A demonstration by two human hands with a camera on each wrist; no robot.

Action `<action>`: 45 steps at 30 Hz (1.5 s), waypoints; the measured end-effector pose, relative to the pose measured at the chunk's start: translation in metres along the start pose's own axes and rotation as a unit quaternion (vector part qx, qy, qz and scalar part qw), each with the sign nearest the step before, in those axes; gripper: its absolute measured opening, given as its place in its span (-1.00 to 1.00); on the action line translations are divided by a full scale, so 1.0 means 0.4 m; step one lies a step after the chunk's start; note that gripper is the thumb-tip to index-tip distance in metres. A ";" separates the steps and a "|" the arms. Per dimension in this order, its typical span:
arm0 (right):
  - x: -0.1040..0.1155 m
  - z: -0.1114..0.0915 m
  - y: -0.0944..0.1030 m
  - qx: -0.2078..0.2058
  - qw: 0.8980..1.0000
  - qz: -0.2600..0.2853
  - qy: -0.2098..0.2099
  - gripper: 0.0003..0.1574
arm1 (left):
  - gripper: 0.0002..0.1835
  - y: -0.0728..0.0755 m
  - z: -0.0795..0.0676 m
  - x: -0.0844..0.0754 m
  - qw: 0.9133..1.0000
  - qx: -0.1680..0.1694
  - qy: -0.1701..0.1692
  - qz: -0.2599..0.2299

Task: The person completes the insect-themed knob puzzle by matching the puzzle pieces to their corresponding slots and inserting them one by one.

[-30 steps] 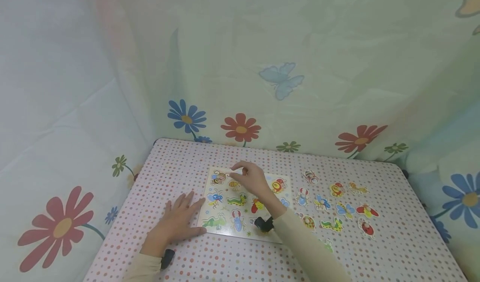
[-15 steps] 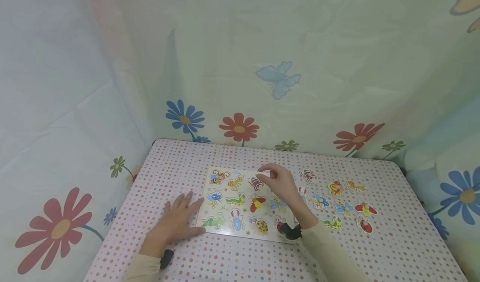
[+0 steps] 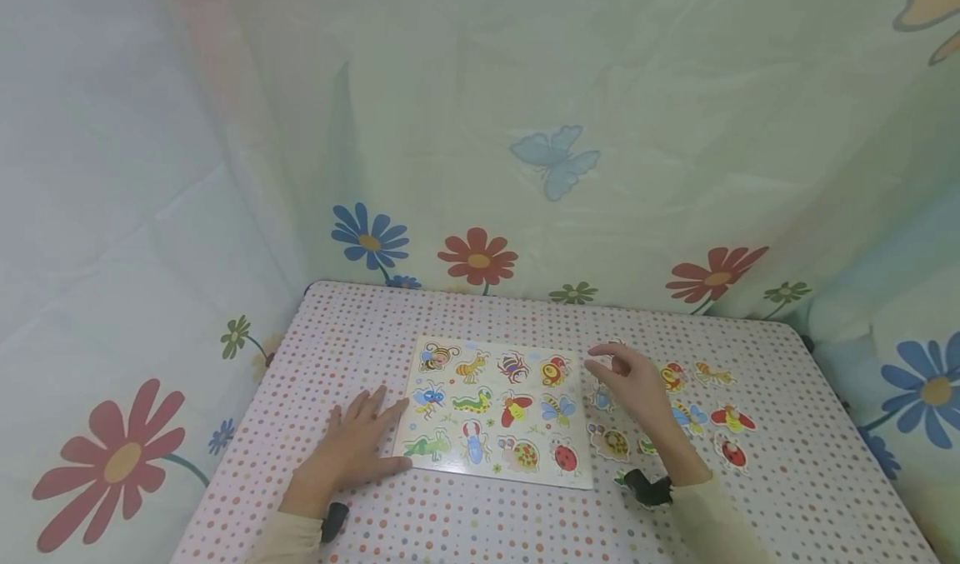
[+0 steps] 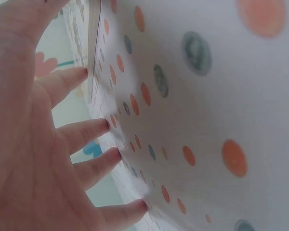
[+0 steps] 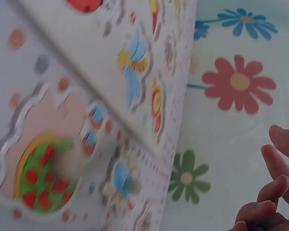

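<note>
Puzzle board (image 3: 480, 467): thin, cream-coloured, flat on dotted tablecloth (image 3: 465, 522), glare along near edge; bright printed figures (image 3: 517, 409), mostly insects, in red, yellow, blue and green. Count: one board; twelve figures, three rows of four; loose pieces (image 3: 690, 418) to the right of it, at least nine in sight, some partly behind right hand (image 3: 637, 389). Among these, white-rimmed: one ladybird piece (image 3: 732, 453), one red-winged piece (image 3: 731, 419), one snail piece (image 3: 617, 442) just beside the board. Right hand above the pieces: thumb and forefinger apart, nothing between. Left hand (image 3: 356, 435): fingers spread, at board's left edge. Clear only in left wrist view: one fingertip against board's side, three on the cloth. Only in right wrist view: blurred pale round spot (image 5: 70, 163) over snail's shell; remaining fingers loosely bent.
</note>
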State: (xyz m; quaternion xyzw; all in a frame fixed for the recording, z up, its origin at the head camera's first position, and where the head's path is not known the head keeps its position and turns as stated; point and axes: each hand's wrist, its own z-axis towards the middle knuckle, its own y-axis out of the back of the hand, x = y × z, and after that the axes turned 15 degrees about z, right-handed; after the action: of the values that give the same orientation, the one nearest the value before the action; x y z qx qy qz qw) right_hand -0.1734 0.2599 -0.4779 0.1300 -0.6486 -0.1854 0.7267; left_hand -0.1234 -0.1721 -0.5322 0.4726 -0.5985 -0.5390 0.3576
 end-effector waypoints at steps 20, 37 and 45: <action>-0.158 -0.004 0.223 -0.126 0.989 -0.025 -0.071 -0.37 | 0.03 -0.001 0.002 -0.002 1.000 -0.002 0.003 0.000; -0.256 0.059 0.340 -0.182 0.958 -0.055 -0.213 -0.32 | 0.03 0.001 0.001 -0.002 1.000 -0.005 0.002 0.005; -0.290 0.067 0.350 -0.167 0.954 -0.073 -0.238 -0.31 | 0.03 0.000 0.001 -0.002 1.000 -0.004 0.003 0.002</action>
State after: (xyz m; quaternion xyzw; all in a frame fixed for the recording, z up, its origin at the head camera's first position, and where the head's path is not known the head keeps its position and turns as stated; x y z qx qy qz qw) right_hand -0.1964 0.4379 -0.5181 0.0059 -0.7513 -0.3686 0.5474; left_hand -0.1236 -0.1711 -0.5322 0.4721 -0.5960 -0.5390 0.3624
